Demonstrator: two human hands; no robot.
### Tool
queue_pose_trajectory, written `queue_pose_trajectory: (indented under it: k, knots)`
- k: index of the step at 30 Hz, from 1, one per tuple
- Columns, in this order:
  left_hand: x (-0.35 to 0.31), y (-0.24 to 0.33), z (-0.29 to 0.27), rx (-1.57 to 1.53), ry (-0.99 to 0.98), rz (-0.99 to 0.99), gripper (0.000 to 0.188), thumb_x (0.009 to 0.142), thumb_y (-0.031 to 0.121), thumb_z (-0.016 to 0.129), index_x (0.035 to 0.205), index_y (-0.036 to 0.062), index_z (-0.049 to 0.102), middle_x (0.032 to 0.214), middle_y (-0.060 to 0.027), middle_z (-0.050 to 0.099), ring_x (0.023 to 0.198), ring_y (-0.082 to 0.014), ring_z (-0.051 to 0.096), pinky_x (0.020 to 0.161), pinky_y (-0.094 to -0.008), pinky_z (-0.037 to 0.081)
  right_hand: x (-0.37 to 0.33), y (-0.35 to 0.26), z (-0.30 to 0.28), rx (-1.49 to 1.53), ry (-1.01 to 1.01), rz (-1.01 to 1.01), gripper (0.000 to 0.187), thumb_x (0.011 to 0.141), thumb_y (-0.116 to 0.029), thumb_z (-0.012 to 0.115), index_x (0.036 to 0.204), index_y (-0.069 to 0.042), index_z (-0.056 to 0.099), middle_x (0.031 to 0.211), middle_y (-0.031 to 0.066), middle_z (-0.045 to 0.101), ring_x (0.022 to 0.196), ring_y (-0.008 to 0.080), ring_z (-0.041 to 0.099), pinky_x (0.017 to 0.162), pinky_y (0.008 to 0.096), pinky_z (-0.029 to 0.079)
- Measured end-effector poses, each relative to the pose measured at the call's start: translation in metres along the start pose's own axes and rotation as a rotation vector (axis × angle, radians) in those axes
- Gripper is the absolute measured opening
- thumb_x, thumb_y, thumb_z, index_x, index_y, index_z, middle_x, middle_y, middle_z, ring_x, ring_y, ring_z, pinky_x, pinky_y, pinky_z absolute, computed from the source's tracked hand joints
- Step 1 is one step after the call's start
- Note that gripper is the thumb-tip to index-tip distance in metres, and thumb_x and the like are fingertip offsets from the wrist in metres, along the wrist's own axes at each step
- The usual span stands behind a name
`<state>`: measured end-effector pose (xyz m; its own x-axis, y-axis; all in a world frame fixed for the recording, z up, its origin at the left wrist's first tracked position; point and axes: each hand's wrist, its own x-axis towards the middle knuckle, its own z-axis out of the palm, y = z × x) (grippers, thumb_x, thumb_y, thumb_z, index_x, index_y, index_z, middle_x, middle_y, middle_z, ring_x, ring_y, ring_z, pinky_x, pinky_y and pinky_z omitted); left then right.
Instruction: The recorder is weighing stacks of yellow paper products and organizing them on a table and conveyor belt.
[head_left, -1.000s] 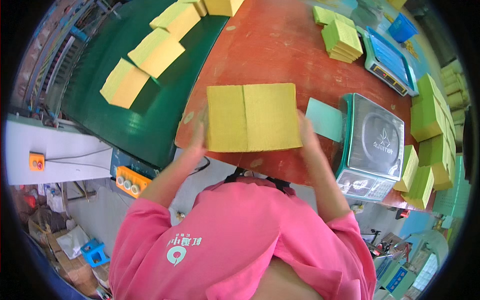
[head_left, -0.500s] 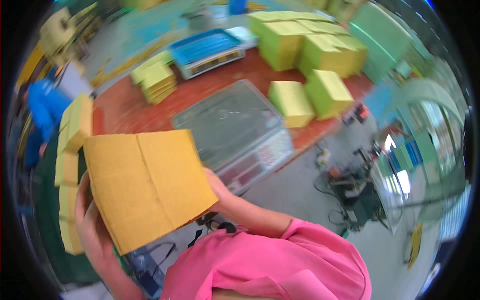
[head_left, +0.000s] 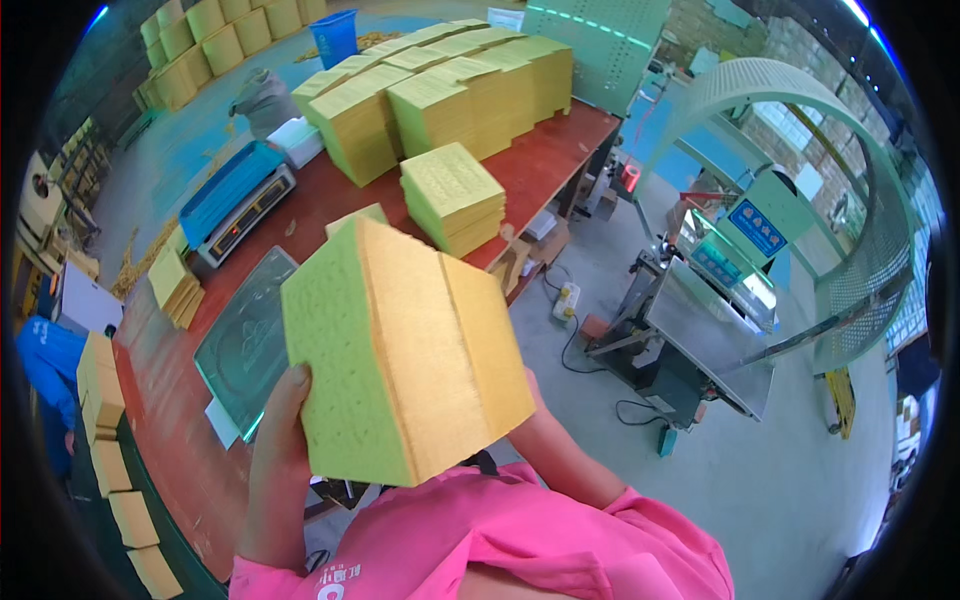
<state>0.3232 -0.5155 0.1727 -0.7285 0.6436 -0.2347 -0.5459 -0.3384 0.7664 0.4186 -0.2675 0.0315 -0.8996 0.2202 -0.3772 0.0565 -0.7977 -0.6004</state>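
Tilted in front of my chest is a thick block of stacked yellow paper (head_left: 440, 350), with a greenish left face and orange-yellow folded sides. My left hand (head_left: 285, 405) clasps its left side, the thumb against the greenish face. On the opposite side my right hand (head_left: 532, 400) supports it; most of those fingers are hidden behind the block. Beyond it, a red-topped table (head_left: 290, 225) carries a dark glass-like sheet (head_left: 250, 330) and another paper block (head_left: 455, 200). Many similar blocks (head_left: 440, 95) stand packed together at the table's far end.
A scale with a blue tray (head_left: 235, 205) and a small paper stack (head_left: 175, 285) sit on the table. Rightward stands a metal-topped machine (head_left: 710, 320) beneath a perforated arch (head_left: 850, 200); cables lie on the floor. More blocks (head_left: 110, 465) line a green surface, near a person in blue (head_left: 50, 360).
My view has swung right, toward the machine. The paper block stays in both hands and has turned, so its greenish face now shows.
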Motion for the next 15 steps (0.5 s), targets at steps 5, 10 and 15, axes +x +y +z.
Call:
queue_pose_trajectory:
  k: [5,10,15]
  knots:
    - [0.085,-0.001,0.056,0.142,-0.088,-0.036,0.053,0.097,0.034,0.056,0.138,0.0013,0.046,0.128,-0.0120,0.060,0.111,-0.0204,0.062,0.096,-0.0348,0.050,0.021,-0.059,-0.019,0.284,0.135,-0.106,0.035,0.102,-0.017,0.043,0.131,-0.001,0.052,0.122,0.0111,0.064,0.106,0.0259,0.065,0.087,0.0378,0.054]
    - [0.175,0.009,0.082,0.189,-0.183,-0.056,0.058,0.096,0.030,0.056,0.141,-0.0019,0.038,0.132,-0.0143,0.056,0.116,-0.0214,0.060,0.098,-0.0357,0.048,0.049,-0.142,-0.001,0.103,0.356,-0.142,0.038,0.102,-0.021,0.043,0.134,-0.001,0.051,0.124,0.0132,0.063,0.109,0.0274,0.063,0.091,0.0407,0.053]
    - [0.267,0.002,0.119,0.233,-0.252,-0.062,0.054,0.099,0.025,0.053,0.143,-0.0001,0.035,0.134,-0.0118,0.053,0.121,-0.0194,0.055,0.100,-0.0342,0.046,0.129,-0.187,-0.083,0.367,-0.075,-0.272,0.045,0.103,-0.033,0.043,0.134,-0.002,0.051,0.129,0.0134,0.061,0.112,0.0271,0.062,0.096,0.0401,0.050]
